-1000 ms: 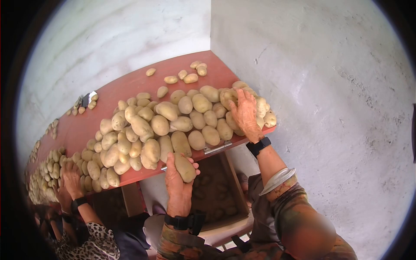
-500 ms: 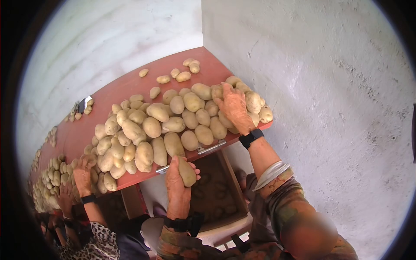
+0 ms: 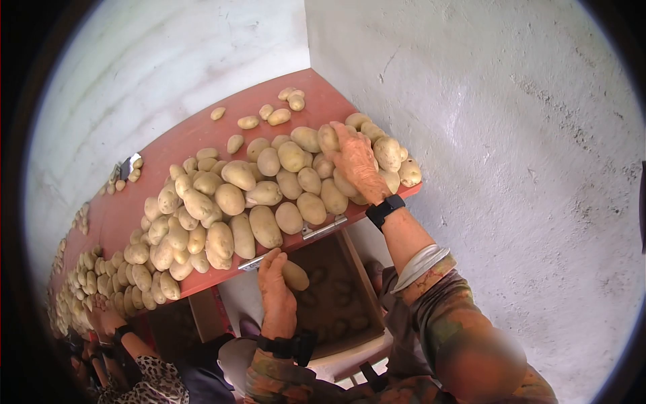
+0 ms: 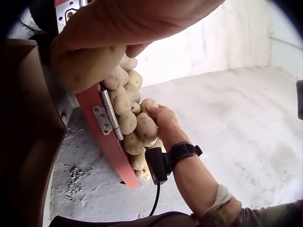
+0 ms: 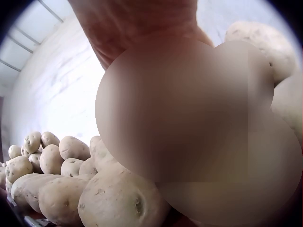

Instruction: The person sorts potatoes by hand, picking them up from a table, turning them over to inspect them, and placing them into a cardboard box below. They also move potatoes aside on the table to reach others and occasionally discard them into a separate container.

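In the head view, my left hand (image 3: 277, 303) holds a potato (image 3: 295, 275) just off the red table's front edge, above a box (image 3: 365, 286). The left wrist view has this potato (image 4: 85, 71) close up under the fingers. My right hand (image 3: 358, 161) reaches over the right end of a long potato pile (image 3: 237, 175), and its fingers grip a potato (image 3: 328, 139) on top. Seen from the left wrist, the right thumb lies against the pile's potatoes. A large blurred patch hides most of the right hand's work in the right wrist view.
Several potatoes lie in the box below the edge. Metal hinges (image 3: 324, 229) sit along the front of the red table (image 3: 202, 128). Another person's hand (image 3: 105, 316) works at the pile's left part. A grey wall (image 3: 484, 135) bounds the right end.
My left hand has turned, tipping its potato to the right over the box. My right hand has shifted left along the pile onto a potato. The other person's hands have moved too.
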Demonstrator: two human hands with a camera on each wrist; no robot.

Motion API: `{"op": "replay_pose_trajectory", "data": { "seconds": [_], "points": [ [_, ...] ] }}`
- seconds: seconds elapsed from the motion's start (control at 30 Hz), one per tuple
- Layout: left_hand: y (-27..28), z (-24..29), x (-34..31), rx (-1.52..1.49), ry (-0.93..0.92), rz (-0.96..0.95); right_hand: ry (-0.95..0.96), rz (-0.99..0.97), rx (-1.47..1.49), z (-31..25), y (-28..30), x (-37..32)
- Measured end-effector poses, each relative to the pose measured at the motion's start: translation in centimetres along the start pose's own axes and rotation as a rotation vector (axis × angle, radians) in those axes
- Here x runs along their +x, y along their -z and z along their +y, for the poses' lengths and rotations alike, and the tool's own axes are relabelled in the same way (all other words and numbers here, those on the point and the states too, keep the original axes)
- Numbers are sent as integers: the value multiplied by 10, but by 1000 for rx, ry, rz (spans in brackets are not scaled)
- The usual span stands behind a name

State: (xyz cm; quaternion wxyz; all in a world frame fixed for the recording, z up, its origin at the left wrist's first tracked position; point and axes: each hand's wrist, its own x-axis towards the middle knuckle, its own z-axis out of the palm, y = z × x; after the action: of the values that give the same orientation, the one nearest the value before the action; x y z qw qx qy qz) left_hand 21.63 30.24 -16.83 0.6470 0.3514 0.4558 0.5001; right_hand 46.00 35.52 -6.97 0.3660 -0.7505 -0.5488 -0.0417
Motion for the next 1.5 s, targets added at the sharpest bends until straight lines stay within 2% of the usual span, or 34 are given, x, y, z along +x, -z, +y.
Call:
{"op": "replay_pose_trajectory", "data": {
  "seconds": [0.03,0.1,0.17,0.23,0.27,0.43,0.5,0.53,0.6,0.63,0.7,0.73,0.77,0.83,0.87,0.93,0.97,1.03,1.07,1.13,1.33,1.5],
  "points": [
    [-2,5,-4,0,0,0,-5,-10,35,-7,6,-1],
    [-7,19,-12,18,140,11,-15,8,144,-1,1,4],
    [-5,17,-10,-43,143,-47,-26,26,252,2,-5,5],
    [-5,17,-9,-106,148,-108,116,86,421,-14,1,-2],
    [-6,18,-9,-152,148,-137,117,85,418,-21,0,-6],
    [-8,24,-6,-241,112,-156,285,-104,644,-58,-13,-36],
    [-7,28,-4,-299,69,-133,281,-251,653,-74,-10,-54],
    [-5,30,-3,-300,68,-134,282,-251,652,-79,-9,-61],
    [-3,34,0,-353,-16,-169,282,-456,576,-88,-10,-73],
    [-5,38,-1,-354,-17,-170,282,-455,576,-89,-17,-79],
    [-8,48,-6,-438,-142,-198,452,-468,641,-92,-29,-89],
    [-5,50,-6,-441,-130,-297,426,-522,607,-93,-27,-97],
    [-2,49,-6,-443,-130,-297,427,-522,606,-93,-28,-98],
    [3,47,-5,-422,9,-221,507,-500,538,-91,-31,-101],
    [6,45,-3,-422,9,-220,507,-500,539,-88,-33,-99],
    [10,43,-1,-373,121,-176,601,-366,479,-78,-30,-87],
    [10,43,-2,-374,120,-175,602,-367,478,-73,-29,-82],
    [5,46,-5,-306,180,-67,583,-87,322,-63,-25,-73],
    [5,47,-5,-308,180,-66,584,-88,322,-56,-22,-69],
    [7,47,-4,-355,212,-131,541,-9,39,-42,-13,-63],
    [2,47,-6,-365,223,-145,470,165,-34,-12,1,-56],
    [-4,43,-8,-325,221,-151,473,64,-167,7,12,-56]
  ]
}}
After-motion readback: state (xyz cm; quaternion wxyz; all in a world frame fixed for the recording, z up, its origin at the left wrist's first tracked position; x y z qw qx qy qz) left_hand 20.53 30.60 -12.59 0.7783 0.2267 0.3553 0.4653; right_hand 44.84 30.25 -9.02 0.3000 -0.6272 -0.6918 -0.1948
